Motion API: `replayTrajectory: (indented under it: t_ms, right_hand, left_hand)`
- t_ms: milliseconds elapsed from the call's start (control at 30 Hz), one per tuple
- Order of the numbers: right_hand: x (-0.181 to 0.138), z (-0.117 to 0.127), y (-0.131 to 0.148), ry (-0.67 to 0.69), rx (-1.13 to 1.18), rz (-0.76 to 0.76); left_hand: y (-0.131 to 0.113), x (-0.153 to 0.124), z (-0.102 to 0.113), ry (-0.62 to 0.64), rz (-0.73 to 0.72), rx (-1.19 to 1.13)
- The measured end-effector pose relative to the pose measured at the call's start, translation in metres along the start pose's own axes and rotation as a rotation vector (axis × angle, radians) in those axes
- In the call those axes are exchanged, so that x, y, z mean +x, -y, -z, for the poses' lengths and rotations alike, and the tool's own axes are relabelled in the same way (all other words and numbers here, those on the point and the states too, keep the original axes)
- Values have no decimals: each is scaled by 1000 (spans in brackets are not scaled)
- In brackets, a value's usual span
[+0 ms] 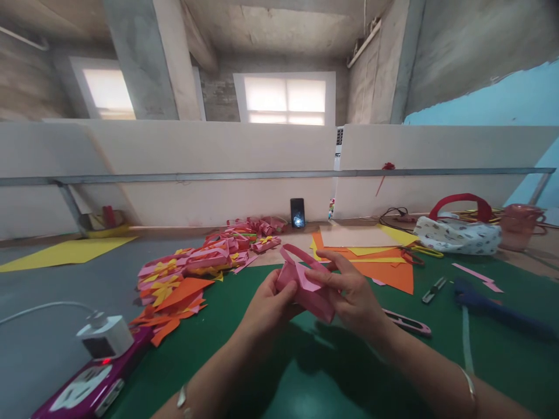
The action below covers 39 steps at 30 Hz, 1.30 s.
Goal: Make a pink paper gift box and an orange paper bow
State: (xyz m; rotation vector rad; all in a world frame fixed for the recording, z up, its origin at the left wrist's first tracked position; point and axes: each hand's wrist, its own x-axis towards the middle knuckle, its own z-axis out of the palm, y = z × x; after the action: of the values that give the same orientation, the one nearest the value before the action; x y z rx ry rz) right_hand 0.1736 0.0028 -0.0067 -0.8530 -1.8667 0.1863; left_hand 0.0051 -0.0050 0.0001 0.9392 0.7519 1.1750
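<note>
A pink paper basket (305, 283) with a looped handle is held above the green mat (305, 372). My left hand (266, 308) grips its left side, fingers closed on the paper. Over the basket's right side my right hand (351, 294) is curled, thumb and fingers pinching the pink paper. Both hands are in the middle of the view, above the mat.
Finished pink baskets and orange scraps (183, 279) are piled at the left. Orange and yellow sheets (371, 253) lie behind the hands. Pink-handled scissors (408, 323), a clip (434, 289), a glue gun (493, 305), a phone (297, 212), a patterned bag (456, 233) and a power strip (87, 387) lie around.
</note>
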Motion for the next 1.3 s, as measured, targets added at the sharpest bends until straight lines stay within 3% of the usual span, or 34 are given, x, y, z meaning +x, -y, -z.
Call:
replayTrajectory:
  t_ms: [133,233,433,633,800,900,1100,1300]
  right_hand:
    - [3,0,3,-75,-204,178]
    - [5,2,2,-100,-226,241]
    - [2,4,-2,36,-37,13]
    - [1,4,2,75,76,-114]
    - [1,3,7,67,106,-124]
    - [1,3,8,83,51,-57]
    - [1,-2,10,120,-185,217]
    - [3,-5,8,65,-256,326]
  left_hand:
    - [-1,-1,-3,-34,17,-43]
    - [-4,-1,-3,-102,-14,6]
    - [-16,-3,0,-280,-36,24]
    - [-20,-6,2,-253,-25,26]
    - [-16,-5,2,-207,-27,48]
    - [-15,-5,2,-192,-24,58]
    - [-9,-3,-2,-217,-18,65]
    - [-4,-2,-8,-258,42,117]
